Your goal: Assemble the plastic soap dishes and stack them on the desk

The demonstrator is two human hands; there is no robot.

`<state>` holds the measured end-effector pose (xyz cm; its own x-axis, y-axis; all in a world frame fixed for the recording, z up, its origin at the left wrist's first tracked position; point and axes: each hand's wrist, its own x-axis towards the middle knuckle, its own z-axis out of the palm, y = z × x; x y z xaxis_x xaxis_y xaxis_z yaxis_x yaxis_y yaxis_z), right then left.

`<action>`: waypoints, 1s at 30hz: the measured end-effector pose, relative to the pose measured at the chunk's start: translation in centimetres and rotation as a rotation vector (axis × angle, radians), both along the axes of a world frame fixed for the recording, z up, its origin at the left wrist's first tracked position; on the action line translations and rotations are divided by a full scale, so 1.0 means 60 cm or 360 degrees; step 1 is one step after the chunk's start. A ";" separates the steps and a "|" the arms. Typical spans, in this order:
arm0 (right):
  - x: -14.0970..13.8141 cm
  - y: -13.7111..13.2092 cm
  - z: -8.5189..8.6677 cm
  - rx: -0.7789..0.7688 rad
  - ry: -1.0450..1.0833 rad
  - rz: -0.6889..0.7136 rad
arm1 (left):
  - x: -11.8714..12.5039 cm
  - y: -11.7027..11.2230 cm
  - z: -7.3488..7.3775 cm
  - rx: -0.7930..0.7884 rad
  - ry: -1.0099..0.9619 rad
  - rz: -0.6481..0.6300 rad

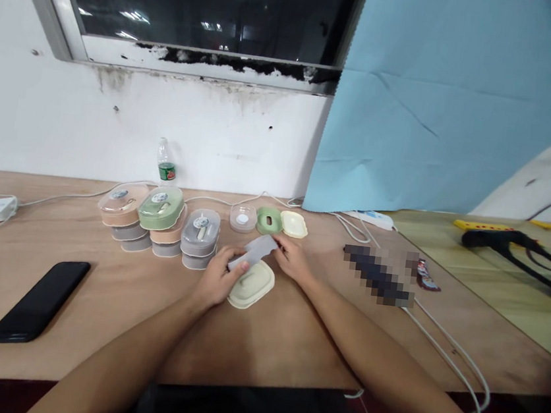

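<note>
Both hands grip one grey lid (255,251): the left hand (217,281) pinches its near end, the right hand (292,259) its far end, just above a cream box (252,285). It is best kept level (edges matched) while lowered, judging from the tilt.

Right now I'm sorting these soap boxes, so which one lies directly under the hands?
The cream soap box, lying apart in front of the stacked boxes, beneath both hands.
</note>
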<state>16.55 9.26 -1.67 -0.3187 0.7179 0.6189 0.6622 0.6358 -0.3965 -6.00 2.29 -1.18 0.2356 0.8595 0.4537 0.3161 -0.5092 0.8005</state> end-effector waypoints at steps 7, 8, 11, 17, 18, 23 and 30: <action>0.000 0.031 -0.007 -0.0356 0.0649 -0.0539 | 0.004 -0.016 0.002 0.0027 0.0142 -0.0097; 0.002 0.037 -0.009 -0.0478 0.0811 -0.0579 | 0.004 -0.019 0.004 0.0023 0.0214 -0.0088; 0.008 0.050 -0.012 -0.0773 0.1244 -0.0566 | 0.006 -0.023 0.009 0.0021 0.0354 -0.0078; 0.009 0.053 -0.009 -0.1001 0.1585 -0.0459 | 0.009 -0.024 0.015 0.0055 0.0436 -0.0106; 0.008 0.055 -0.009 -0.1047 0.1619 -0.0438 | 0.009 -0.024 0.015 0.0051 0.0442 -0.0109; -0.002 0.066 -0.009 -0.1252 0.1762 -0.0295 | 0.010 -0.026 0.017 0.0072 0.0446 -0.0136; 0.009 0.065 -0.025 -0.0651 0.0889 -0.0363 | 0.008 -0.025 0.015 0.0079 0.0516 -0.0159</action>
